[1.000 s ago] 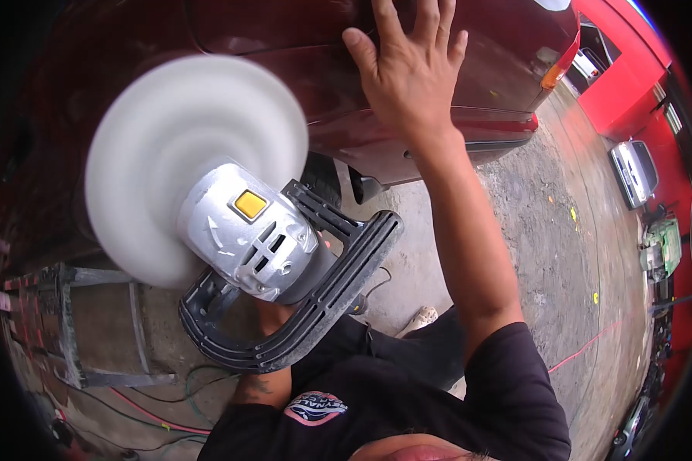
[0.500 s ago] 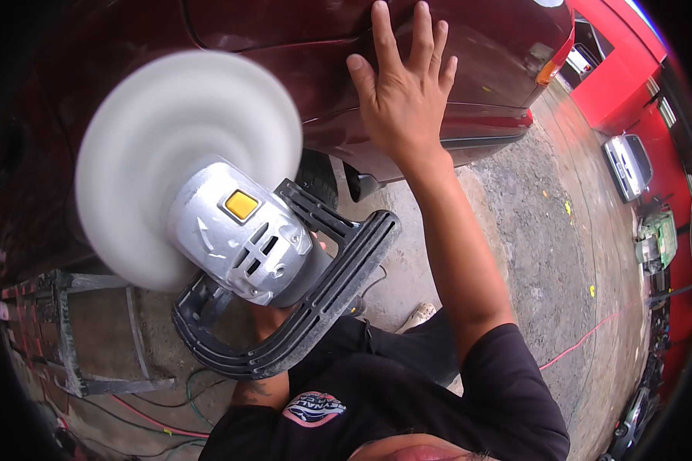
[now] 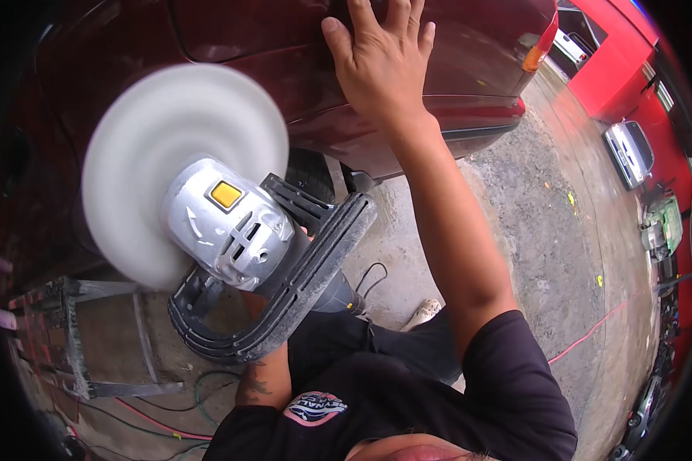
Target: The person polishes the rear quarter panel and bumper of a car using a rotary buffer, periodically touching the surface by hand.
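Note:
A large rotary polisher with a silver head, yellow button and black loop handle fills the left middle. Its round white pad is blurred by spinning. My left hand is closed around the polisher's body, mostly hidden beneath the housing and handle. Whether the pad touches the car cannot be made out. My right hand lies flat, fingers spread, on the dark red car panel, to the right of the pad.
A worn metal stand is at lower left, with hoses and cords on the floor. The car's bumper and orange lamp are right of my hand. A silver car and red structure stand farther right.
My right hand has shifted up and left across the panel. The polisher sits slightly lower against the car and looks a little smaller. The whole view has moved slightly.

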`<state>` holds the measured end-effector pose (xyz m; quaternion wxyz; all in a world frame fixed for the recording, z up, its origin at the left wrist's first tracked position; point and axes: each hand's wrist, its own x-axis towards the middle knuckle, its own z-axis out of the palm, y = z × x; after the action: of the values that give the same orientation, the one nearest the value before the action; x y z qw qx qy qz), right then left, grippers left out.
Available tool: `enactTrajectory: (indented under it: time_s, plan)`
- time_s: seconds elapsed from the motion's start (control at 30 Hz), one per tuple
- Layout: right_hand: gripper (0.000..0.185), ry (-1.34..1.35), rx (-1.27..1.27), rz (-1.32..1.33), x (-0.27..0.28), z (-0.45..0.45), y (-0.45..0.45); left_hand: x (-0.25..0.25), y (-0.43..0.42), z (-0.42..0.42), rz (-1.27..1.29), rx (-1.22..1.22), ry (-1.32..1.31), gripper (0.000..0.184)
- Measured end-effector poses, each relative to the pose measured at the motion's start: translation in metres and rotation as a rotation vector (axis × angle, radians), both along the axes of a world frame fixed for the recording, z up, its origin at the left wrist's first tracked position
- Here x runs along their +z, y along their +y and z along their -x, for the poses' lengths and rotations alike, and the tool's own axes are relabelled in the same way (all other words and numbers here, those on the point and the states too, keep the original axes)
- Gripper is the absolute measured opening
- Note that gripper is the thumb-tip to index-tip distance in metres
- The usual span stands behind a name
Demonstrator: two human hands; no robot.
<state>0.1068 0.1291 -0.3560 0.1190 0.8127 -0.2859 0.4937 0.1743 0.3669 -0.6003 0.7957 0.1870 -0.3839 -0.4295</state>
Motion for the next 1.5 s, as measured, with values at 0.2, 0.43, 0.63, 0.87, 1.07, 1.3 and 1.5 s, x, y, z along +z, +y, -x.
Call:
enactTrajectory:
  time_s: [0.2,0.43,0.63,0.87,1.07,1.3,1.5]
  plan:
    - [0.056,-0.04,0.532,-0.34,-0.082,0.05,0.026,0.049,0.001,0.012,-0.23,0.512,-0.385,0.049]
    - [0.109,-0.137,0.987,-1.206,-0.196,0.14,0.111,0.039,-0.055,-0.005,0.001,0.949,-0.81,0.088]
    - [0.063,-0.209,0.65,-1.298,-0.183,0.146,0.102,0.073,-0.114,0.004,0.078,0.937,-0.945,0.08]
    - [0.04,-0.247,0.566,-1.306,-0.174,0.16,0.109,0.116,-0.114,0.032,0.124,0.981,-1.394,0.05]
    - [0.03,-0.093,0.576,-1.324,-0.199,0.172,0.129,0.04,-0.061,0.047,-0.267,0.472,-0.408,0.063]
    - [0.05,0.106,0.635,-1.265,-0.223,0.171,0.136,0.048,-0.014,0.046,-0.506,0.501,-0.528,0.072]
    - [0.046,-0.187,0.508,-1.336,-0.254,0.176,0.147,-0.028,-0.055,0.039,-0.333,0.418,-0.368,0.05]
